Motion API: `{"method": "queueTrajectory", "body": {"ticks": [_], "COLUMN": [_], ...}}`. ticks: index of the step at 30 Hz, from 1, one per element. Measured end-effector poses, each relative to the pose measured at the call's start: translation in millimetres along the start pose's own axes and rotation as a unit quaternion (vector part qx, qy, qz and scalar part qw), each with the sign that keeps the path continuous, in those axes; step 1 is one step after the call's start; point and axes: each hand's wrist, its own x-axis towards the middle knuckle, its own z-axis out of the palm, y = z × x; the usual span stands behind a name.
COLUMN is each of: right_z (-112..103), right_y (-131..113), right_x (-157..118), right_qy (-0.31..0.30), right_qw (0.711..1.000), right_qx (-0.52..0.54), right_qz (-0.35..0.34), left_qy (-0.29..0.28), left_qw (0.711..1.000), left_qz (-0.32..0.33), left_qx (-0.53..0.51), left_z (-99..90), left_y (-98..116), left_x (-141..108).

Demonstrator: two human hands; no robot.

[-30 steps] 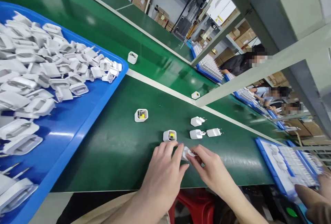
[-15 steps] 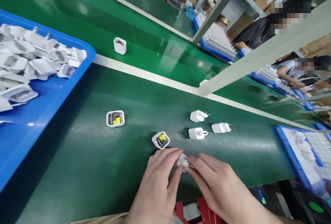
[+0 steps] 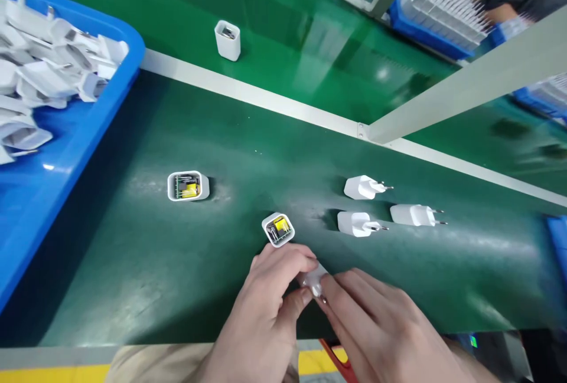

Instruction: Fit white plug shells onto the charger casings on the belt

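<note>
My left hand (image 3: 266, 306) and my right hand (image 3: 381, 324) meet near the table's front edge, both closed on one white plug charger (image 3: 312, 280). My left thumb and fingers pinch its body; the right fingers are at its pin end and partly cover it. Just beyond my left hand is an open white charger housing (image 3: 278, 229) with a yellow part and circuitry inside. A similar open housing (image 3: 188, 186) lies further left. To the right, three closed white chargers lie with pins pointing right: an upper one (image 3: 358, 187), a lower one (image 3: 354, 223) and a rightmost one (image 3: 410, 215).
At left, a blue tray (image 3: 100, 120) holds many white plug shells. Beyond the pale metal rail (image 3: 248, 96) stands another white housing (image 3: 228, 43). A slanted metal post (image 3: 443, 97) rises at right. Behind it are a blue tray of upright pins (image 3: 443, 5) and part of a person.
The view has tilted down and come closer to the table. Both hands stay on the charger, and its pin end now points more toward the table's front edge.
</note>
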Motion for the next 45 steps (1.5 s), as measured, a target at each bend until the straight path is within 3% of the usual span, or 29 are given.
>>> {"method": "queueTrajectory", "body": {"ticks": [4, 7, 9, 11, 13, 16, 17, 19, 20, 22, 25, 27, 30, 33, 36, 41, 45], "right_z": [2.5, 3.2, 1.6, -4.7, -19.4, -56.1, -69.7, -93.6, -103.0, -116.4, -126.1, -127.2, -124.6, -118.9, -108.7, -100.8, -98.2], "right_y": [0.8, 1.8, 6.8, 16.5, 31.2, 67.8, 85.0, 124.2, 143.7, 174.5, 189.3, 182.8, 163.6, 138.2, 113.7, 103.0, 103.2], "right_x": [0.1, -7.9, -19.7, -36.0, -52.2, -56.8, -49.2, -19.9, -0.1, 42.0, 83.5, 82.6, 51.4, 37.9, 85.0, 223.0, 281.6], "right_qy": [0.013, 0.038, 0.070, 0.105, 0.130, 0.164, 0.186, 0.209, 0.195, 0.177, 0.160, 0.160, 0.154, 0.121, 0.115, 0.082, 0.042], "right_qw": [1.000, 0.998, 0.993, 0.983, 0.969, 0.933, 0.911, 0.873, 0.862, 0.866, 0.881, 0.884, 0.896, 0.955, 0.978, 0.974, 0.978], "right_qx": [-0.023, -0.052, -0.072, -0.090, -0.108, -0.146, -0.169, -0.215, -0.228, -0.222, -0.208, -0.208, -0.208, -0.124, -0.089, -0.161, -0.184], "right_qz": [-0.003, 0.023, 0.065, 0.123, 0.181, 0.286, 0.327, 0.384, 0.410, 0.411, 0.394, 0.386, 0.360, 0.240, 0.152, 0.134, 0.090], "left_qy": [0.013, 0.008, 0.010, 0.040, 0.128, 0.303, 0.332, 0.321, 0.298, 0.259, 0.246, 0.247, 0.280, 0.317, 0.326, 0.305, 0.331], "left_qw": [0.997, 0.978, 0.950, 0.918, 0.885, 0.809, 0.783, 0.757, 0.756, 0.766, 0.782, 0.798, 0.819, 0.823, 0.820, 0.828, 0.819], "left_qz": [0.034, 0.146, 0.239, 0.308, 0.329, 0.263, 0.237, 0.210, 0.206, 0.200, 0.214, 0.225, 0.220, 0.228, 0.238, 0.231, 0.233], "left_qx": [0.063, 0.149, 0.201, 0.246, 0.304, 0.429, 0.470, 0.529, 0.546, 0.553, 0.531, 0.501, 0.449, 0.413, 0.405, 0.409, 0.407], "left_z": [6.6, 8.0, -1.3, -22.4, -53.2, -101.4, -113.6, -129.0, -132.6, -134.7, -135.6, -136.8, -136.3, -132.6, -131.3, -135.5, -136.7], "left_y": [-3.3, -10.2, -14.6, -17.0, -16.7, -14.6, -14.8, -17.2, -19.1, -23.6, -32.5, -42.2, -62.7, -81.2, -87.7, -83.5, -85.6], "left_x": [1.0, -0.9, -5.1, -11.7, -17.4, -12.4, -6.5, 8.0, 14.6, 22.8, 19.1, 8.2, -9.9, -18.3, -17.0, -16.6, -18.4]}}
